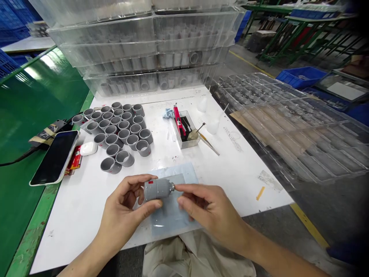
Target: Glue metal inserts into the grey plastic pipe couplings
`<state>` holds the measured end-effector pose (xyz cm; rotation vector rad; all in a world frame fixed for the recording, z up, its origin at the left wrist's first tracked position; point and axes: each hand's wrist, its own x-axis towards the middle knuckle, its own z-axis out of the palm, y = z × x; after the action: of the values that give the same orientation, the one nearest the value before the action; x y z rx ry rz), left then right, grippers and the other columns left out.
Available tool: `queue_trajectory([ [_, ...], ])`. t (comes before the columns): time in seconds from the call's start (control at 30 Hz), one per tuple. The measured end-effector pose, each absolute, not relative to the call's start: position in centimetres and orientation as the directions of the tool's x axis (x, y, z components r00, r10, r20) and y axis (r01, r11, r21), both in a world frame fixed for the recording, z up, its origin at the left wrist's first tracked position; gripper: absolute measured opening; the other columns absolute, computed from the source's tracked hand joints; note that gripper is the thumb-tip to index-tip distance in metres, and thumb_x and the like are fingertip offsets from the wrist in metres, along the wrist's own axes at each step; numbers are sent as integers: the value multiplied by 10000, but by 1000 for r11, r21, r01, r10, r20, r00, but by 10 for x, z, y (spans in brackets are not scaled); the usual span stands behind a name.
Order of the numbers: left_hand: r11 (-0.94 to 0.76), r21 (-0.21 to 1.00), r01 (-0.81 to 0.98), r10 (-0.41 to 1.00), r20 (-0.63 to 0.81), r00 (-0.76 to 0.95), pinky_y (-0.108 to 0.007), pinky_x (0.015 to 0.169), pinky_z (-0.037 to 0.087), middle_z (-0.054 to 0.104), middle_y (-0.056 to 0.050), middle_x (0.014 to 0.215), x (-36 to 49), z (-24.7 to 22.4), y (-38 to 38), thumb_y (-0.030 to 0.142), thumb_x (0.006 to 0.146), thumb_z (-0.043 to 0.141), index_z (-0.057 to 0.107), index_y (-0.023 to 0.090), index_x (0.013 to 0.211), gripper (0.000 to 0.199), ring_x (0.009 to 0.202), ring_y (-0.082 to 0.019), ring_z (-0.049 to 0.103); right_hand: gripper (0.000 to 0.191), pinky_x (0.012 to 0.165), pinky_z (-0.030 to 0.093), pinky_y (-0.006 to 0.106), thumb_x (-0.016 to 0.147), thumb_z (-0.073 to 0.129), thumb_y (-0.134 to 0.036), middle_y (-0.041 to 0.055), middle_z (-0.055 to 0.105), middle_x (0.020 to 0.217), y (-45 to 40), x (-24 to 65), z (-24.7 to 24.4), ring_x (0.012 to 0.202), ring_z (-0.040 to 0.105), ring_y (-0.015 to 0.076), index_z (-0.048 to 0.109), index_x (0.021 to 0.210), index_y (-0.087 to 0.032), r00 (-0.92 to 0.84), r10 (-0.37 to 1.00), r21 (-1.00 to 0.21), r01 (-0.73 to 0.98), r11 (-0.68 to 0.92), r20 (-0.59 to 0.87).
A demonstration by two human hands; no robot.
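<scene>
My left hand [123, 209] grips a grey plastic pipe fitting [158, 189] with a red mark and a small metal piece at its right end. My right hand [207, 209] pinches that metal end between thumb and fingers. Both hands are above a pale blue plastic sheet [186, 173] on the white work table [75, 238]. Several grey pipe couplings [121, 130] stand or lie in a cluster to the upper left. A metal tray [186, 130] holds a red-handled tool [179, 121] beyond my hands.
A smartphone [54, 157] and white earbud case [88, 148] lie at the table's left edge, beside a green bench [40, 107]. Stacked clear trays of grey parts [144, 42] stand behind. A clear tray [294, 123] lies right, and a blue crate [301, 77] sits beyond it.
</scene>
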<state>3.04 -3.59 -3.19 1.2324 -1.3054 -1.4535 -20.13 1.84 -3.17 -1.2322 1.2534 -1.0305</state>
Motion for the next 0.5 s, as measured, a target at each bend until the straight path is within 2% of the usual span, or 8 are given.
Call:
queue_trajectory([
  [0.07, -61, 996, -62, -976, -72, -205, -333, 942, 593, 777, -48, 1219, 31, -36, -38, 333, 768, 988, 801, 293, 1193, 466, 1116, -260, 714, 383, 488, 467, 203, 1083, 658, -360, 9, 758, 765, 19, -202, -29, 484, 588, 108, 697, 1434, -212, 264, -887, -917, 20, 399, -380],
  [0.1, -11, 997, -81, -973, -29, -228, -343, 969, 585, 767, -49, 1219, 31, -39, -39, 323, 804, 963, 805, 306, 1218, 444, 1137, -263, 706, 434, 459, 440, 186, 1094, 634, -360, 10, 758, 750, 19, -202, -27, 443, 563, 96, 642, 1498, -200, 342, -821, -865, 46, 500, -457],
  [0.17, 93, 987, -135, -952, 48, -302, -327, 971, 576, 739, -47, 1246, 31, -44, -39, 281, 880, 899, 799, 348, 1262, 401, 1170, -253, 688, 468, 432, 399, 160, 1101, 593, -317, 22, 769, 761, 17, -202, -24, 414, 555, 84, 583, 1551, -191, 424, -750, -813, 51, 580, -509],
  [0.27, 217, 958, -188, -899, 121, -420, -288, 920, 571, 707, -39, 1286, 31, -49, -38, 214, 951, 817, 765, 414, 1316, 419, 1185, -229, 681, 476, 430, 383, 153, 1109, 543, -273, 39, 785, 807, 16, -202, -23, 417, 567, 80, 549, 1579, -194, 458, -730, -819, 7, 574, -508],
  [0.33, 244, 948, -204, -889, 135, -438, -308, 952, 569, 700, -38, 1297, 31, -51, -35, 202, 965, 792, 732, 422, 1356, 453, 1197, -232, 687, 501, 462, 425, 173, 1109, 557, -284, 49, 796, 847, 14, -206, -24, 442, 580, 86, 521, 1599, -182, 430, -751, -841, -40, 539, -502],
  [0.43, 178, 957, -227, -923, 82, -376, -384, 1058, 544, 732, -32, 1283, 30, -52, -32, 224, 943, 809, 663, 386, 1414, 519, 1208, -252, 704, 513, 534, 506, 229, 1091, 637, -389, 43, 789, 865, 4, -223, -24, 530, 621, 123, 576, 1545, -160, 220, -885, -912, -124, 391, -409],
  [0.5, 126, 958, -259, -938, 30, -345, -409, 1084, 530, 754, -24, 1261, 27, -51, -33, 257, 925, 827, 643, 357, 1390, 510, 1213, -263, 708, 477, 561, 522, 264, 1069, 668, -469, 30, 765, 829, -11, -239, -22, 588, 638, 156, 667, 1431, -158, -6, -976, -957, -197, 214, -217],
])
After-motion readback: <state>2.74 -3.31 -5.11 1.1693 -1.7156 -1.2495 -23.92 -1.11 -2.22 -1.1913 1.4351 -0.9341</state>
